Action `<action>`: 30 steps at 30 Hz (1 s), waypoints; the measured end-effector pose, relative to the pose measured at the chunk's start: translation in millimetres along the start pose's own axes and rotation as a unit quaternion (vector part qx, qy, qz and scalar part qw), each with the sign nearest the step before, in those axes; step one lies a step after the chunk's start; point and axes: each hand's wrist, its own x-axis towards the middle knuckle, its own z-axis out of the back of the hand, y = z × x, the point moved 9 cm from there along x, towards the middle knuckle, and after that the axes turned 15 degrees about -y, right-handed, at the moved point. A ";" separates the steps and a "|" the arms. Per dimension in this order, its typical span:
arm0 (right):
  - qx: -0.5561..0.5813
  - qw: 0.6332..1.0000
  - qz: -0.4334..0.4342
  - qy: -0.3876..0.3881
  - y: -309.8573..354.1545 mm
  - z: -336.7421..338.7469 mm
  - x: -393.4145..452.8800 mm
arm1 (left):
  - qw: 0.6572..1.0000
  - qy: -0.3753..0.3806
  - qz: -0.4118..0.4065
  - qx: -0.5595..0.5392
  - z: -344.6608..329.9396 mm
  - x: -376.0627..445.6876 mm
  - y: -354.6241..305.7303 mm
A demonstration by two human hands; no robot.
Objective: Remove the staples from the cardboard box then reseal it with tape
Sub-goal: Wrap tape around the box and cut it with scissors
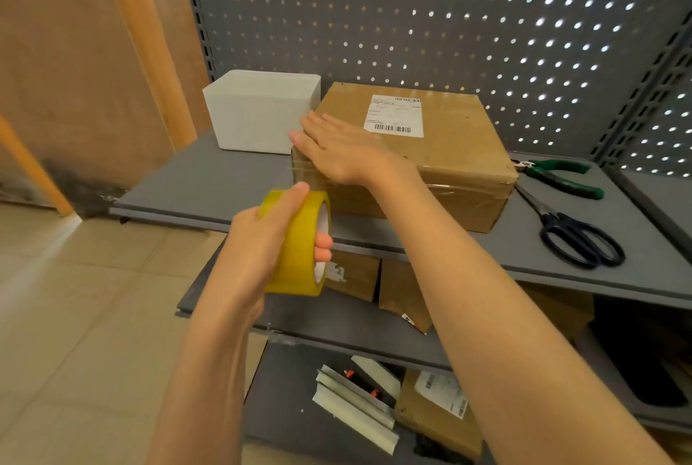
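Cardboard box closed, on grey shelf, flaps shut, clear tape across front top edge; white label on lid. Right hand flat, fingers straight, pressing box's left top corner. Left hand grips yellow tape roll at 7 o'clock from box, just off shelf's front edge. White tub touching box at 10 o'clock, inside not visible. Green pliers and scissors at 3–4 o'clock. Bare shelf room left of box.
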 end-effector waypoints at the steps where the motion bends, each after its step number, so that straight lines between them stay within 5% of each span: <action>1: -0.003 1.000 0.003 -0.004 -0.1 0.1 -0.2 | 1.000 -0.005 -0.002 -0.001 0.8 -1.0 0.6; 30: -0.042 0.998 0.005 -0.052 2.1 4.7 -3.2 | 1.000 0.005 0.007 0.013 13.0 -7.8 15.3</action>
